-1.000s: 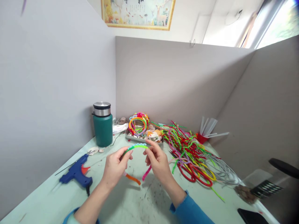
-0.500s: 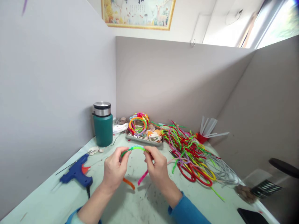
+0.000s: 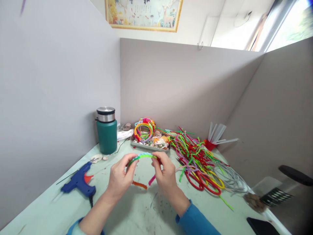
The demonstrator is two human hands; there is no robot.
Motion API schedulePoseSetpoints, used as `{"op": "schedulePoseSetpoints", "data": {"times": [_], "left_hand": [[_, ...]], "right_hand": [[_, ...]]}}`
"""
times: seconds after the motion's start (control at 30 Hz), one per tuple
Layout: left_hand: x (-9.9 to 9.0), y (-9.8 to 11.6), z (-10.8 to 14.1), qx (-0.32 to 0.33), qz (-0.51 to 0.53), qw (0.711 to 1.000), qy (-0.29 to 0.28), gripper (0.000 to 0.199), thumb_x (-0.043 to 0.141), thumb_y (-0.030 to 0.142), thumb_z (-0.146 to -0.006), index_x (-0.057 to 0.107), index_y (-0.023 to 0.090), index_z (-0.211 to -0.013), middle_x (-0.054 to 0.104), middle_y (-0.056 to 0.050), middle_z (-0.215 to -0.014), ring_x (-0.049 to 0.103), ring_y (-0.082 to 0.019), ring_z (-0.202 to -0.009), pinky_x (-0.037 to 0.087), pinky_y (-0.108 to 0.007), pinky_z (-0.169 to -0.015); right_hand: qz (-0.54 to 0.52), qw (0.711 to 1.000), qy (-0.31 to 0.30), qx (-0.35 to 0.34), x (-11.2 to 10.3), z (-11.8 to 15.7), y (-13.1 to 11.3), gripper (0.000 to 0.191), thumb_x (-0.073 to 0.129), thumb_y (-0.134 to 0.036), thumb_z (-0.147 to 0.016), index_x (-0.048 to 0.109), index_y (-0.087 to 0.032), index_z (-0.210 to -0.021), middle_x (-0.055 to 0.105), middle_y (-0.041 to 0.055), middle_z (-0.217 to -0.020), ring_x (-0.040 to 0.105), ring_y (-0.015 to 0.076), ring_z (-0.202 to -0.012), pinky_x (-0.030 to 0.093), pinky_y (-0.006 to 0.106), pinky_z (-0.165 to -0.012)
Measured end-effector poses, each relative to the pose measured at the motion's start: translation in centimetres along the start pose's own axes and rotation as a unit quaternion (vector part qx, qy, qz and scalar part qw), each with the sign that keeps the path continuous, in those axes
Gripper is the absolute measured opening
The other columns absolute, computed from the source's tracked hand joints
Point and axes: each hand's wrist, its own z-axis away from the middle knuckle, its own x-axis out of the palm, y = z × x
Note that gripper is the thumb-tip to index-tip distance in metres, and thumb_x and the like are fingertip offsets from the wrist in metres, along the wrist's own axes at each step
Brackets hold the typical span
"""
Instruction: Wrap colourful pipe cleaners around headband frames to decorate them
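Note:
Between my hands a band of fuzzy pipe cleaners (image 3: 143,155), green and light blue, arches upward above the table. My left hand (image 3: 121,176) pinches its left end between thumb and fingers. At the right end, my right hand (image 3: 164,173) grips it the same way. An orange pipe cleaner end (image 3: 140,185) sticks out beside my left hand, and a pink end (image 3: 152,180) pokes out under my right; where they join the band is hidden by my fingers.
A blue glue gun (image 3: 79,182) and a green bottle (image 3: 107,135) stand left. Behind, a metal tray (image 3: 149,147) holds finished-looking rings (image 3: 143,130) and buttons. To the right are piled pipe cleaners (image 3: 193,150), red-handled scissors (image 3: 195,181), a red cup (image 3: 210,145), a jar (image 3: 259,199) and a phone (image 3: 262,226).
My hands have spread very slightly apart, showing more of the arched band. The orange end has swung right and lies flatter; the pink end has shifted up and right.

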Motion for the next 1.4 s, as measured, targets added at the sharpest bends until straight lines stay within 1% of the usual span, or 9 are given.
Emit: {"op": "schedulePoseSetpoints", "data": {"times": [0.13,0.3,0.47,0.67,0.83,0.97,1.2,1.3,1.4], "left_hand": [[0.1,-0.3,0.0,-0.003,0.018,1.000,-0.013,0.022,0.051,0.027,-0.081,0.053,0.019,-0.100,0.064,-0.003,-0.085,0.062,-0.014,-0.075,0.049,-0.024,-0.069],[0.1,0.0,-0.3,0.065,0.024,0.996,-0.059,0.028,0.049,0.022,-0.083,0.054,0.021,-0.110,0.063,-0.005,-0.103,0.058,-0.015,-0.094,0.044,-0.025,-0.082],[0.2,0.3,-0.5,0.062,0.027,0.995,-0.070,0.018,0.047,0.022,-0.083,0.059,0.018,-0.097,0.063,-0.006,-0.094,0.058,-0.016,-0.088,0.045,-0.026,-0.078],[0.0,0.4,-0.6,0.052,0.039,0.990,-0.128,0.023,0.044,0.021,-0.084,0.060,0.019,-0.100,0.065,-0.005,-0.091,0.059,-0.015,-0.081,0.044,-0.025,-0.074],[-1.7,1.2,-0.8,0.007,0.076,0.984,-0.161,0.020,0.047,0.023,-0.082,0.063,0.019,-0.092,0.064,-0.002,-0.076,0.056,-0.012,-0.068,0.042,-0.023,-0.066],[-3.7,1.3,-0.7,-0.064,0.192,0.957,-0.210,0.018,0.052,0.023,-0.078,0.064,0.017,-0.089,0.062,-0.001,-0.068,0.055,-0.012,-0.064,0.042,-0.021,-0.061],[-5.0,0.4,-0.2,-0.158,0.418,0.841,-0.305,0.017,0.062,0.021,-0.069,0.067,0.012,-0.083,0.057,-0.001,-0.057,0.051,-0.009,-0.053,0.039,-0.019,-0.052],[-4.9,0.2,-0.2,-0.165,0.442,0.821,-0.321,0.018,0.064,0.023,-0.068,0.068,0.011,-0.082,0.057,-0.001,-0.058,0.052,-0.009,-0.053,0.040,-0.019,-0.052],[-4.8,0.1,-0.1,-0.175,0.450,0.812,-0.328,0.021,0.065,0.025,-0.069,0.068,0.011,-0.084,0.057,-0.001,-0.057,0.052,-0.009,-0.053,0.040,-0.019,-0.053]], "right_hand": [[0.012,1.000,-0.010,-0.015,0.1,0.1,0.1,0.015,0.044,-0.017,-0.086,0.055,-0.020,-0.095,0.057,0.0030,-0.084,0.057,0.0140,-0.075,0.045,0.026,-0.069],[0.001,0.999,-0.041,-0.010,0.1,0.2,-0.1,0.018,0.045,-0.017,-0.086,0.053,-0.019,-0.101,0.057,0.0051,-0.090,0.057,0.0155,-0.080,0.046,0.028,-0.071],[-0.025,0.996,-0.077,0.024,0.3,0.3,-0.3,0.018,0.046,-0.020,-0.085,0.054,-0.019,-0.101,0.057,0.0049,-0.087,0.056,0.0143,-0.071,0.047,0.027,-0.063],[-0.156,0.970,-0.145,0.114,0.0,0.0,-0.2,0.021,0.046,-0.030,-0.085,0.055,-0.019,-0.100,0.058,0.0033,-0.078,0.056,0.0125,-0.062,0.047,0.024,-0.053],[-0.234,0.944,-0.099,0.212,0.3,-2.4,1.2,0.031,0.040,-0.040,-0.086,0.059,-0.015,-0.088,0.059,0.0055,-0.080,0.056,0.0125,-0.063,0.047,0.023,-0.052],[-0.201,0.933,-0.205,0.215,3.9,-4.0,2.4,0.024,0.052,-0.037,-0.078,0.059,-0.014,-0.078,0.059,0.0026,-0.072,0.054,0.0111,-0.056,0.044,0.021,-0.046],[-0.036,0.938,-0.339,0.066,13.1,-5.1,1.8,0.018,0.048,-0.025,-0.081,0.064,-0.017,-0.084,0.065,0.0012,-0.072,0.056,0.0111,-0.059,0.043,0.021,-0.056],[0.090,0.928,-0.362,-0.018,15.6,-5.5,1.1,0.021,0.047,-0.025,-0.083,0.065,-0.022,-0.094,0.068,0.0010,-0.087,0.060,0.0133,-0.077,0.042,0.021,-0.069],[0.201,0.898,-0.390,-0.038,17.3,-5.7,0.5,0.026,0.042,-0.031,-0.086,0.061,-0.025,-0.104,0.068,0.0031,-0.095,0.061,0.0159,-0.083,0.041,0.024,-0.071]]}}
